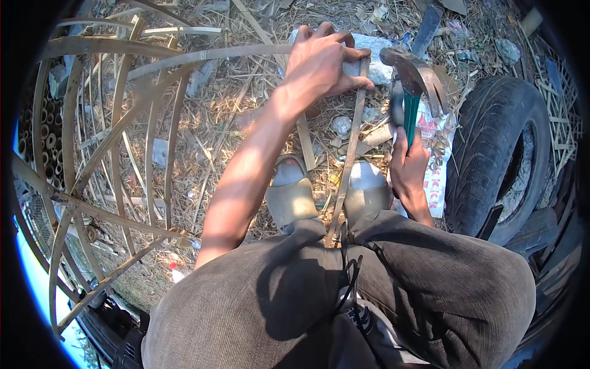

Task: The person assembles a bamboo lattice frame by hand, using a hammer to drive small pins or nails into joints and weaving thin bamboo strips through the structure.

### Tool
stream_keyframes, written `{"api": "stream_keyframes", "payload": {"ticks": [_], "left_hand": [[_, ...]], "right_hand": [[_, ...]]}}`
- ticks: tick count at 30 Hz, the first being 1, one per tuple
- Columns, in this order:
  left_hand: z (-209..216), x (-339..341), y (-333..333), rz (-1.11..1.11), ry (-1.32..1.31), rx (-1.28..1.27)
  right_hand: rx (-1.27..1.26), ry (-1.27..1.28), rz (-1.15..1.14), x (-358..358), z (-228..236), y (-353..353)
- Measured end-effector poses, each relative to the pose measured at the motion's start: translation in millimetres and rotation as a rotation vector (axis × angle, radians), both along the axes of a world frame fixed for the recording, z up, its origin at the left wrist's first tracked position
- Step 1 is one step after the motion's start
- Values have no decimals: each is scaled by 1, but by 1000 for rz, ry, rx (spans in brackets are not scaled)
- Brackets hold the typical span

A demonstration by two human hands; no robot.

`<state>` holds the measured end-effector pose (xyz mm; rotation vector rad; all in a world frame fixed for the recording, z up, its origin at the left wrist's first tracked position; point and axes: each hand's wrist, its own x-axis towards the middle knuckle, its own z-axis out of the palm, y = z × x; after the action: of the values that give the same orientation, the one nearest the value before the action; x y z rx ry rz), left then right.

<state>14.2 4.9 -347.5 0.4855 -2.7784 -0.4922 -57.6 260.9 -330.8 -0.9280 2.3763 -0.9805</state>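
My left hand [322,61] is closed at the far middle, thumb and forefinger pinching the upper end of a narrow bamboo strip [353,135]. That strip runs down between my sandalled feet toward my lap. A curved bamboo slat [239,51] of the frame on the left reaches in to the same hand; the joint there is hidden by my fingers. My right hand [410,163] is wrapped round the green handle of a claw hammer [413,114]. The hammer's metal head is raised, just right of the strip's upper end and apart from it.
A lattice frame of bent bamboo slats [117,123] fills the left side. An old tyre [491,160] lies at the right, beside a printed white sheet [437,190] with small bits on it. Straw and scraps litter the ground, and another bamboo piece [305,144] lies near my left foot.
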Motion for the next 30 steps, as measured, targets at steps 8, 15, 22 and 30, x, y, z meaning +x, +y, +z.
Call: {"api": "stream_keyframes", "payload": {"ticks": [8, 15, 22, 30], "left_hand": [[-1, -2, 0, 7, 4, 31], [-2, -2, -2, 20, 28, 11], [0, -7, 1, 18, 35, 34], [5, -1, 0, 26, 1, 43]], "right_hand": [[46, 17, 25, -6, -8, -5], [-134, 54, 3, 4, 0, 12], [-116, 73, 20, 7, -10, 19], [-70, -16, -102, 7, 7, 6]]}}
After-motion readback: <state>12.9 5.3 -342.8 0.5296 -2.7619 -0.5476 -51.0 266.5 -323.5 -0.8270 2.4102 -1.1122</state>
